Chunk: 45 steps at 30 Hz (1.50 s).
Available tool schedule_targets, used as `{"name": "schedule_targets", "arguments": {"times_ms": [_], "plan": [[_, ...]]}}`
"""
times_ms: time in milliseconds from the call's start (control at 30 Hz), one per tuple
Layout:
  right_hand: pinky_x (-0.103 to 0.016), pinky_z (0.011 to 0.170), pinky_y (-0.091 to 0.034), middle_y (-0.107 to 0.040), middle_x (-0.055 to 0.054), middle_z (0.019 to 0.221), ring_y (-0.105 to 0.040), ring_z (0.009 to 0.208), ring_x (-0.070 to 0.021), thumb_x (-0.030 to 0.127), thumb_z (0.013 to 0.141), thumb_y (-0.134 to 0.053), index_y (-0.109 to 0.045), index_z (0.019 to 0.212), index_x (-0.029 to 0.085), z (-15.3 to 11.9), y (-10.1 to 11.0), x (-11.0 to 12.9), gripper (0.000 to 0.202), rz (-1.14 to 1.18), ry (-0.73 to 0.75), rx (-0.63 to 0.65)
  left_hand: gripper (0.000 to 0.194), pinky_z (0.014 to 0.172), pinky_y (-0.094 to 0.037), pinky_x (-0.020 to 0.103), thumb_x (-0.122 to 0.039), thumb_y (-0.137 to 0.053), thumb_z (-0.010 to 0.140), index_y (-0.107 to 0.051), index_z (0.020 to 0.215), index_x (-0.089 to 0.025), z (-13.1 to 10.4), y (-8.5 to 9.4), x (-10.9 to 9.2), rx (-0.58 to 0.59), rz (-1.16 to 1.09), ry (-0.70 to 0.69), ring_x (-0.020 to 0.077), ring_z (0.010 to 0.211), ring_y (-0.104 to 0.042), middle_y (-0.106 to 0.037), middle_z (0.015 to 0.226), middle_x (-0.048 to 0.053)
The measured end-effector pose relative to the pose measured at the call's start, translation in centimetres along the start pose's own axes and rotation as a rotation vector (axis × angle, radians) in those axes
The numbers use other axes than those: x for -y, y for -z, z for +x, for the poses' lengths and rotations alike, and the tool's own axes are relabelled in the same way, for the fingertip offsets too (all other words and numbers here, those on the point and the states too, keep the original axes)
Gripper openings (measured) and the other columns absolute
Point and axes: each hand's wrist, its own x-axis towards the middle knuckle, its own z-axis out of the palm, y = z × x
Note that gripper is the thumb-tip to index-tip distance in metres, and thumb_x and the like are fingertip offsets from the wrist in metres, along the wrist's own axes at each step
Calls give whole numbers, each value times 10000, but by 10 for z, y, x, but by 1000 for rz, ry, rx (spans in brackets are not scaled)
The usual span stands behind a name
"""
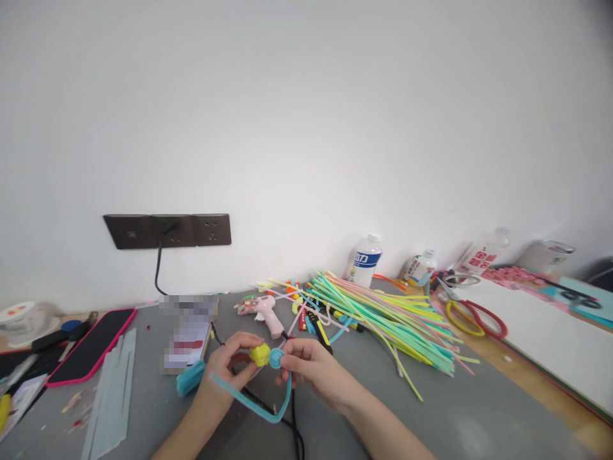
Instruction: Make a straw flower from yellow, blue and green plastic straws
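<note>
Between the thumb and fingers of my left hand (228, 369) is a small yellow piece (260, 354), rounded and bumpy. My right hand (313, 368) pinches a light-blue pipe cleaner (268, 416) whose end is coiled into a flat disc. That disc faces the yellow piece, close beside it; I cannot tell whether they touch. The pipe cleaner's loose tail bends down and runs left, in front of my left wrist. Just beyond my hands lies a pink glue gun (269, 314). A bundle of blue pipe cleaners (190, 377) lies left of my left hand.
A large pile of pastel pipe cleaners (383, 319) spreads to the right. Scissors (474, 318) lie beyond it, near a white board (531, 338). Bottles (364, 260) stand along the wall. Leftward are a pink-edged phone (90, 345), pale strips (110, 396) and a partly blurred phone (189, 332). Black cables (293, 425) cross below my hands.
</note>
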Motion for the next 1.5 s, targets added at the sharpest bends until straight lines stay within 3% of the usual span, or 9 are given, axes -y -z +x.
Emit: {"name": "schedule_targets", "arguments": {"times_ms": [367, 533, 1133, 1267, 1500], "plan": [[-227, 564, -332, -651, 15, 623, -568, 577, -103, 480, 650, -816, -621, 721, 146, 0, -1, -2, 393, 9, 47, -7, 167, 693, -605, 288, -192, -676, 705, -712, 868, -186, -2, -2, 3, -130, 34, 0, 222, 869, -678, -682, 948, 76], [-225, 558, -335, -637, 13, 608, -534, 558, -95, 496, 641, -814, -629, 705, 141, 1, -3, -2, 405, -20, 69, -13, 127, 668, -600, 265, -184, -649, 732, -703, 847, -197, -2, -2, 0, -159, 95, -83, 206, 854, -668, -655, 925, 68], [-228, 548, -342, -598, 19, 573, -479, 539, -96, 545, 627, -796, -612, 675, 146, 3, -8, -7, 441, -76, 86, -92, 127, 607, -569, 248, -120, -622, 743, -662, 825, -208, -2, -2, 2, -119, 223, -256, 172, 731, -645, -579, 867, 42], [-227, 531, -332, -595, 24, 555, -477, 519, -92, 565, 609, -795, -592, 659, 152, 4, -9, -5, 462, -105, 75, -98, 74, 614, -557, 245, -153, -633, 744, -656, 793, -204, -4, -7, 0, -173, 229, -228, 169, 727, -626, -572, 854, 40], [-227, 527, -338, -601, 21, 551, -499, 521, -96, 579, 601, -788, -586, 664, 153, 3, -10, -2, 476, -119, 63, -100, 53, 645, -581, 247, -187, -646, 753, -668, 797, -206, -6, -9, -2, -160, 174, -186, 171, 757, -630, -575, 879, 46]]}}
